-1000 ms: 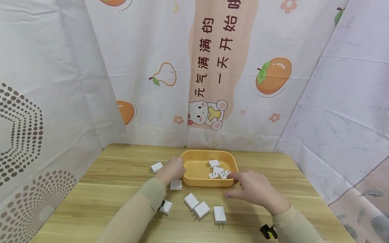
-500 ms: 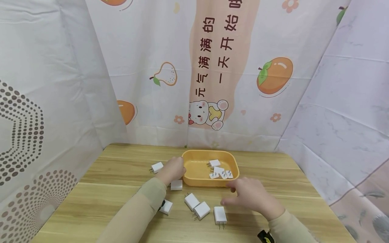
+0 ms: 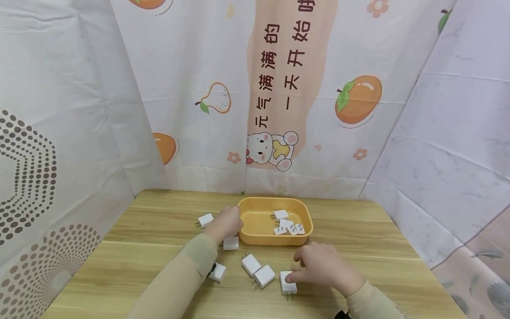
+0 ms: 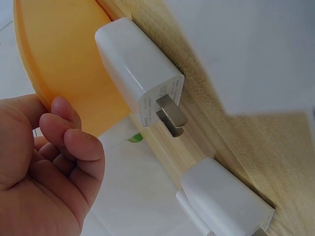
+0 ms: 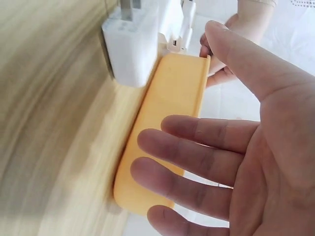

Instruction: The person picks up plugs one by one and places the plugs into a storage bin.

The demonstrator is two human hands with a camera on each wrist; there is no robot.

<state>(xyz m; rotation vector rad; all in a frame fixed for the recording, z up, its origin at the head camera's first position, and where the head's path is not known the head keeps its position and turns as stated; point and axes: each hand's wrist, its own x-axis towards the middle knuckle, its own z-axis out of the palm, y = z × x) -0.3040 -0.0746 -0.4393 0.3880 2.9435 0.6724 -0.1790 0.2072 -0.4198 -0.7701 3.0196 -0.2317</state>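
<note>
My left hand (image 3: 228, 223) holds the left end of a yellow plastic tray (image 3: 272, 240), its thumb and fingers curled on the rim in the left wrist view. Several white charger plugs lie in the tray's right half, among them one plug (image 3: 280, 214) near the back. In front of the tray, my right hand (image 3: 324, 268) hovers with spread fingers and nothing in its palm. Its thumb overlaps a white charger plug (image 3: 287, 285) whose metal prongs point toward me. The right wrist view shows that plug (image 5: 129, 54) beyond the fingertips.
Two more plugs lie side by side, one plug (image 3: 250, 265) touching another (image 3: 264, 276). Others sit by the left arm: one (image 3: 217, 272) partly behind the sleeve, one (image 3: 230, 243) beside the tray, one (image 3: 205, 220) farther left. Printed curtains (image 3: 199, 146) enclose the wooden table (image 3: 350, 221).
My right hand has drawn back from the tray's right front corner toward me, down to the plug in front. The left hand keeps its hold on the tray, and the plugs lie unmoved.
</note>
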